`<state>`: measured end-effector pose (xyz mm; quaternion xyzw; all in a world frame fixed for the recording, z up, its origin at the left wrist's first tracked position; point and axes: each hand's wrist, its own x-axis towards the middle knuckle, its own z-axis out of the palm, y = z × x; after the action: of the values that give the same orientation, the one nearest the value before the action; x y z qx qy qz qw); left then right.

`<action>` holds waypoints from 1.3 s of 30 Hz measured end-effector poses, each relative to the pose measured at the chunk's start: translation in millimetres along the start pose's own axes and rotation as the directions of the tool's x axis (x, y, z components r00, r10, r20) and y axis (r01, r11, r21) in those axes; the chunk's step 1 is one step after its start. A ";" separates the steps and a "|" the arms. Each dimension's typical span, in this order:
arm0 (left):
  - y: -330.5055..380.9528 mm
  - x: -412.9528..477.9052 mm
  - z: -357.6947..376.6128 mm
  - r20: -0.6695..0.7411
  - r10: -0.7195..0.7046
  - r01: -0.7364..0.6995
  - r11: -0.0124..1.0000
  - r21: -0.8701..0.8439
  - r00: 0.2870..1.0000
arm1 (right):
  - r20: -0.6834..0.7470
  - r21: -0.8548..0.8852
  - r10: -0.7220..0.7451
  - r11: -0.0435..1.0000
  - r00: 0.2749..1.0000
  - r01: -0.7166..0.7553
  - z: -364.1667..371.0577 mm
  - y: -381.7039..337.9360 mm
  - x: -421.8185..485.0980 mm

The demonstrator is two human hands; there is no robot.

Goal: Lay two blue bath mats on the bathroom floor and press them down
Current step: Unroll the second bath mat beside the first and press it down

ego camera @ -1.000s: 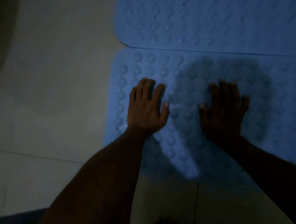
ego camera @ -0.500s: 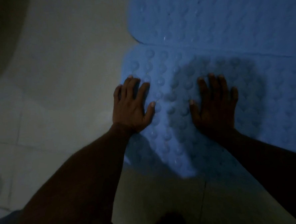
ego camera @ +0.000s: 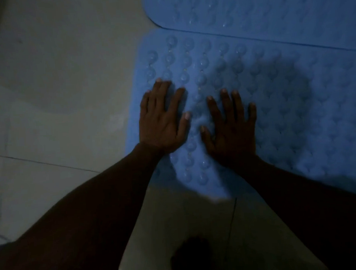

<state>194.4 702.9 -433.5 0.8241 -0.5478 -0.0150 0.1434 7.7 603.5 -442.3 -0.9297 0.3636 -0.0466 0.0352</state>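
Note:
Two blue bath mats with rows of round bumps lie flat on the tiled floor, side by side. The near mat [ego camera: 285,90] fills the middle right; the far mat [ego camera: 259,11] lies beyond it, their long edges meeting. My left hand [ego camera: 161,123] rests palm down near the near mat's left edge, fingers spread. My right hand [ego camera: 231,127] lies flat just to its right, also palm down, in shadow. Neither hand holds anything.
Pale floor tiles [ego camera: 56,100] with grout lines spread to the left and in front of the mats. A dark rounded shape [ego camera: 193,257] sits at the bottom centre, too dim to identify. The lighting is very low.
My right hand has slid left across the near mat, so the two hands now lie close together. Both stay flat on the mat.

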 end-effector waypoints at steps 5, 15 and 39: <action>5.4 -7.7 7.1 0.048 -0.005 0.005 1.000 -0.001 0.999 | -0.006 0.040 0.009 0.999 1.000 -0.008 -0.9 5.8 1.1; 19.4 -4.6 9.9 0.016 -0.047 0.046 0.997 0.061 0.999 | 0.060 -0.019 0.044 0.999 0.997 -0.043 -8.6 83.9 -20.9; 167.6 -2.9 49.1 0.245 -0.045 0.030 0.997 0.064 0.968 | 0.006 0.049 0.151 0.987 0.988 -0.152 -15.0 149.8 -56.3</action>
<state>33.6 634.7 -438.6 0.8299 -0.5461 -0.1034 0.0491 -135.9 531.5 -445.8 -0.8983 0.4320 -0.0517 0.0620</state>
